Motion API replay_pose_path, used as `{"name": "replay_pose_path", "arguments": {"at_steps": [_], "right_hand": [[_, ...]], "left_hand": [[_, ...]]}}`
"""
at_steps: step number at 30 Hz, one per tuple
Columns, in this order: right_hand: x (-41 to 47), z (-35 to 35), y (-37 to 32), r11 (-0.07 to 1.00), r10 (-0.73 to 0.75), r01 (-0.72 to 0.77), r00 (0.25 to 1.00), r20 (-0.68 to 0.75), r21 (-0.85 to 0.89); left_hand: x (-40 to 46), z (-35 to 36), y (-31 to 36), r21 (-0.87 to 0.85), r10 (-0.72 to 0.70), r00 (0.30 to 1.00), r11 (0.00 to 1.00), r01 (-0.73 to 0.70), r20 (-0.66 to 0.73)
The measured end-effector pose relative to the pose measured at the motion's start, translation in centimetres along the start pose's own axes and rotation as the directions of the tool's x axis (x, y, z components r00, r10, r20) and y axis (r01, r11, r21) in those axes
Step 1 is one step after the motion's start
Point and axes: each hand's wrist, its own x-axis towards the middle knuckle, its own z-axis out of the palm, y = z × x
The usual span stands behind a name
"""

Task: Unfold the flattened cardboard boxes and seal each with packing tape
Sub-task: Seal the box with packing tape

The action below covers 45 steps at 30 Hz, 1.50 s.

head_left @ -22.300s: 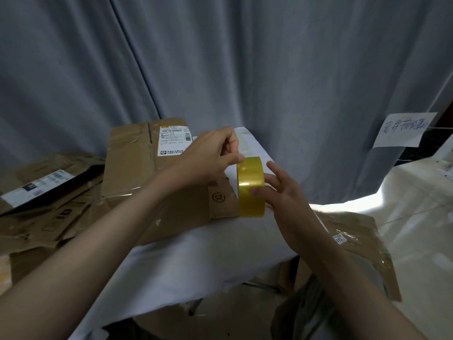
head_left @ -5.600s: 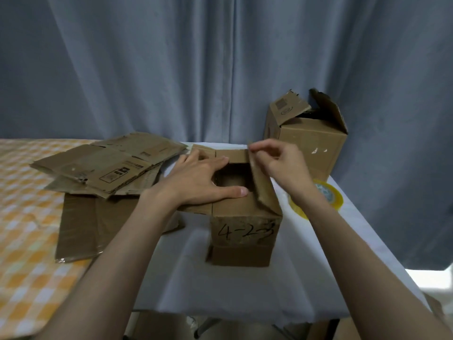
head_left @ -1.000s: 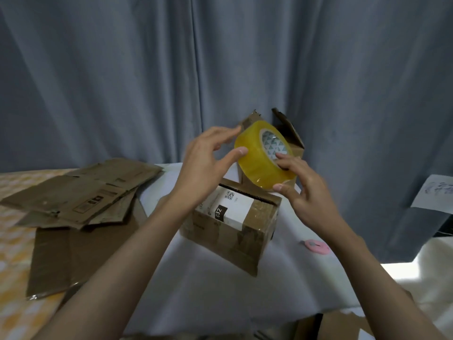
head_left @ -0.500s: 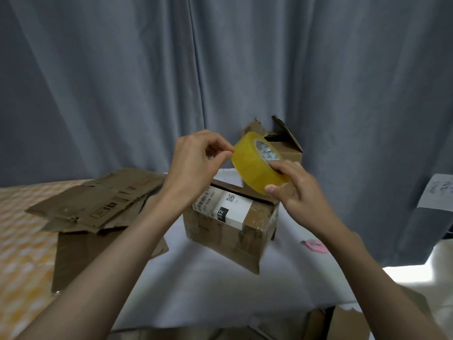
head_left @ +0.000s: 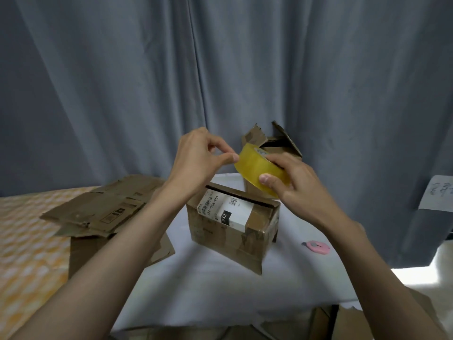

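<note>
— While the roll of yellow packing tape (head_left: 259, 171) is up in the air over the table, who has it?
— The right hand (head_left: 293, 177) grips it, thumb on the outer band and fingers curled over the top edge. The left hand (head_left: 198, 158), at nine o'clock of the roll, has thumb and forefinger pinched together at the roll's rim; whether a tape end sits between them I cannot tell.
— And the carton being worked on?
— Just below the roll, at six o'clock: a small cardboard box (head_left: 232, 224) set at an angle on the white tablecloth (head_left: 208, 290), flaps folded down with a dark slit along the seam, a white shipping label on top and old glossy tape at one corner.
— Behind it?
— At twelve o'clock, against the grey curtain (head_left: 147, 82), a second box (head_left: 274, 146) with its top flaps standing open.
— Off to the sides?
— At nine o'clock a pile of flattened cardboard boxes (head_left: 98, 212), partly on the white cloth, partly on an orange checked cloth (head_left: 22, 253). At three o'clock a small pink cutter (head_left: 317, 247) lies on the white cloth, well apart from the box. Farther right, a paper sheet with handwriting (head_left: 438, 196). More cardboard (head_left: 331, 322) shows below the table's near edge.
</note>
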Motion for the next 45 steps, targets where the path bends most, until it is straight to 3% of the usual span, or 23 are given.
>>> {"name": "replay_pose_path", "arguments": {"at_steps": [5, 9, 13, 17, 21, 28, 32, 38, 45], "right_hand": [[1.4, -0.9, -2.1, 0.993, 0.024, -0.026, 1.000, 0.017, 0.113], [3.7, -1.8, -3.1, 0.934, 0.213, -0.253, 0.961, 0.177, 0.251], [5.0, -1.4, -3.0, 0.855, 0.331, -0.415, 0.898, 0.291, 0.310], [5.8, -1.9, -2.6, 0.767, 0.294, -0.518, 0.808, 0.511, 0.378], [6.5, -2.2, -2.3, 0.826, 0.231, -0.483, 0.760, 0.607, 0.291], [6.7, -1.2, -1.8, 0.917, 0.360, -0.399, 0.829, 0.428, 0.002], [6.6, -0.6, -1.6, 0.923, 0.370, -0.384, 0.873, 0.317, -0.019], [6.8, 1.2, -0.8, 0.924, 0.382, -0.355, 0.872, 0.307, -0.142], [6.8, 2.6, -1.0, 0.931, 0.355, -0.299, 0.876, 0.327, -0.210]], "left_hand": [[2.1, -1.6, -0.4, -0.101, -0.060, 0.995, 0.993, 0.068, 0.079], [4.6, -2.4, -2.5, -0.196, -0.253, 0.947, 0.936, 0.292, 0.200], [5.9, -2.1, -4.3, -0.204, -0.322, 0.907, 0.902, 0.381, 0.273], [6.3, -1.4, -5.9, -0.216, -0.375, 0.877, 0.869, 0.446, 0.302], [6.6, -1.3, -8.0, -0.239, -0.386, 0.863, 0.849, 0.471, 0.326], [6.7, -2.9, -14.6, -0.211, -0.514, 0.806, 0.787, 0.579, 0.292], [4.7, -1.7, -17.5, -0.267, -0.568, 0.763, 0.718, 0.643, 0.308], [3.3, 1.1, -18.5, -0.283, -0.644, 0.678, 0.617, 0.734, 0.354], [1.9, 3.0, -20.2, -0.192, -0.688, 0.618, 0.595, 0.781, 0.380]]}}
